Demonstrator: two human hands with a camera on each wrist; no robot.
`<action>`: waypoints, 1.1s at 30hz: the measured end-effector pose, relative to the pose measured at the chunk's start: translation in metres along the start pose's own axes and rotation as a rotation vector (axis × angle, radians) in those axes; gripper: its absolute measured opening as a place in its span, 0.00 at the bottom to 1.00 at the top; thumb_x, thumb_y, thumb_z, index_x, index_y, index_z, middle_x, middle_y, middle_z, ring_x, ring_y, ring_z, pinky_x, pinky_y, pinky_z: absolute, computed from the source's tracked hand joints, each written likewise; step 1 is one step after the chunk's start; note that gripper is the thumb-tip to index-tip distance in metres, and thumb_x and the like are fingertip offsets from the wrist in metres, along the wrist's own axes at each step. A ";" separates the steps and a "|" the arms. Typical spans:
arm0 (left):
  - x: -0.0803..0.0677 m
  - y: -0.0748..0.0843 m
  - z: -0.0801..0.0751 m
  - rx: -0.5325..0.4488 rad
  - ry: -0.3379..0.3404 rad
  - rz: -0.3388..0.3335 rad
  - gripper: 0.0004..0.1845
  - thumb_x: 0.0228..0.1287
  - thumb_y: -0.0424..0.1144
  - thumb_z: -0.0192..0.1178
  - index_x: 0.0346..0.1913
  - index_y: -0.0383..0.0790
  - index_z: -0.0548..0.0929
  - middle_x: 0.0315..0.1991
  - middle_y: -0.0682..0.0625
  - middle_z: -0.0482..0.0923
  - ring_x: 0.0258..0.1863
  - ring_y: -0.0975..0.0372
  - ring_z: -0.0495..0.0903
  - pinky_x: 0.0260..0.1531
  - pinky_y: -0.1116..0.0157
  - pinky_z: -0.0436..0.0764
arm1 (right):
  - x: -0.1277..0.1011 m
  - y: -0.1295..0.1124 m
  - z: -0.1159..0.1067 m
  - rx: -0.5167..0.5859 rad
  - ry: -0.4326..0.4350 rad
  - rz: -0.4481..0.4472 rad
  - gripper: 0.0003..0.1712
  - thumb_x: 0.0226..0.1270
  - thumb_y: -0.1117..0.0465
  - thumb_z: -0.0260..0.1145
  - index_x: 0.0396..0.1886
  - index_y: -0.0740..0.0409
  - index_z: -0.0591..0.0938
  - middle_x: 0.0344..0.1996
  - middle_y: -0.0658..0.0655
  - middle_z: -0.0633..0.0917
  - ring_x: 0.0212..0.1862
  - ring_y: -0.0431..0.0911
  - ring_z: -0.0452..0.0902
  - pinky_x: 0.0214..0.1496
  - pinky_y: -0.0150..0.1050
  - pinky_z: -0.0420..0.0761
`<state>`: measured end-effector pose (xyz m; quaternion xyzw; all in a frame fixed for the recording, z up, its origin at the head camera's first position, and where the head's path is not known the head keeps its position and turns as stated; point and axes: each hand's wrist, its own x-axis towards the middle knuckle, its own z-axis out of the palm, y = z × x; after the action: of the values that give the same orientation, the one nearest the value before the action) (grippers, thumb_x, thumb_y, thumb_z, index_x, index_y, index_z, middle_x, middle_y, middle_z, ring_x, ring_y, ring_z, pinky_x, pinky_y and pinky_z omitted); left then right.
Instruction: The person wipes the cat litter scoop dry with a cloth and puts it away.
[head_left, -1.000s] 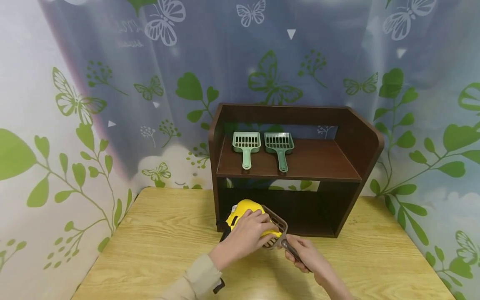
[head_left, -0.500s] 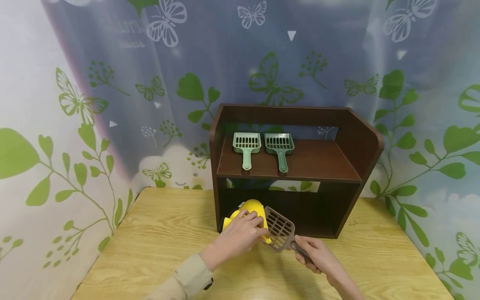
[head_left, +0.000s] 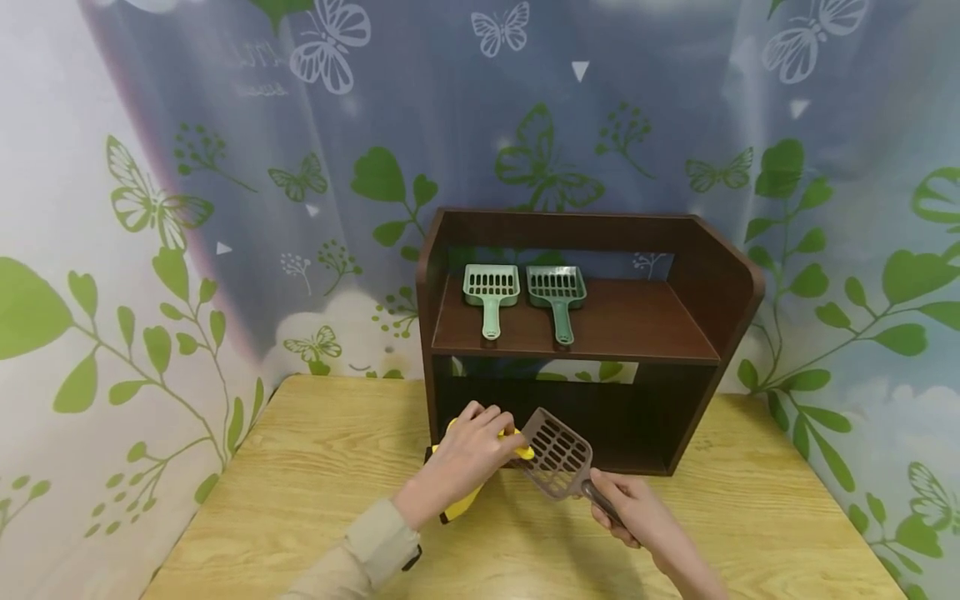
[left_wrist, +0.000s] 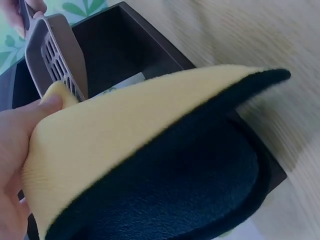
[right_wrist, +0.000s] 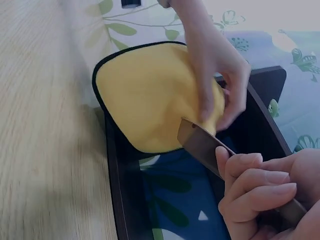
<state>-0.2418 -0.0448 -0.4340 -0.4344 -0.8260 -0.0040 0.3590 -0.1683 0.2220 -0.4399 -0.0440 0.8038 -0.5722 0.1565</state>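
My left hand [head_left: 472, 454] grips a yellow cloth [right_wrist: 145, 95] with dark edging, bunched at the fingertips; in the left wrist view its dark underside hangs loose below the yellow face. With the right hand [head_left: 626, 508] I hold a brown slotted litter scoop [head_left: 558, 454] by its handle, tilted up in front of the shelf's lower compartment. A yellow tip of the cloth pokes out past the left fingers, overlapping the scoop's left edge in the head view. From the right wrist view the scoop [right_wrist: 200, 145] shows edge-on beside the cloth.
A dark brown two-level shelf [head_left: 577, 358] stands on the wooden table [head_left: 322, 483]. On its upper board lie a pale green scoop [head_left: 491, 296] and a darker green scoop [head_left: 557, 300], side by side. A patterned curtain [head_left: 225, 167] hangs behind.
My left hand and the cloth have come off the scoop's slotted face toward the left, and the cloth now hangs lower. The scoop has shifted slightly right, with more of its slots showing.
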 end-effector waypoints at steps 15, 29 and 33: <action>0.010 0.003 -0.003 0.094 -0.014 -0.063 0.06 0.66 0.45 0.69 0.44 0.57 0.89 0.39 0.54 0.81 0.36 0.61 0.75 0.36 0.66 0.68 | 0.005 0.000 0.006 0.043 0.014 -0.018 0.32 0.83 0.44 0.48 0.51 0.71 0.81 0.18 0.48 0.73 0.14 0.36 0.54 0.16 0.28 0.55; -0.008 -0.004 -0.001 -0.416 0.006 -0.550 0.08 0.71 0.49 0.63 0.48 0.54 0.86 0.33 0.58 0.85 0.22 0.66 0.72 0.26 0.70 0.66 | -0.004 -0.004 -0.013 0.099 0.097 0.003 0.29 0.83 0.43 0.48 0.33 0.63 0.77 0.16 0.48 0.72 0.12 0.36 0.56 0.15 0.28 0.58; -0.008 -0.005 0.001 -0.759 -0.016 -0.733 0.09 0.73 0.48 0.61 0.49 0.51 0.85 0.34 0.55 0.87 0.23 0.67 0.77 0.25 0.70 0.74 | -0.002 -0.008 -0.007 0.115 0.082 -0.010 0.29 0.82 0.41 0.48 0.36 0.63 0.78 0.18 0.49 0.72 0.13 0.36 0.56 0.16 0.29 0.58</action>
<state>-0.2425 -0.0532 -0.4377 -0.2165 -0.8669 -0.4248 0.1453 -0.1697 0.2259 -0.4300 -0.0153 0.7752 -0.6195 0.1231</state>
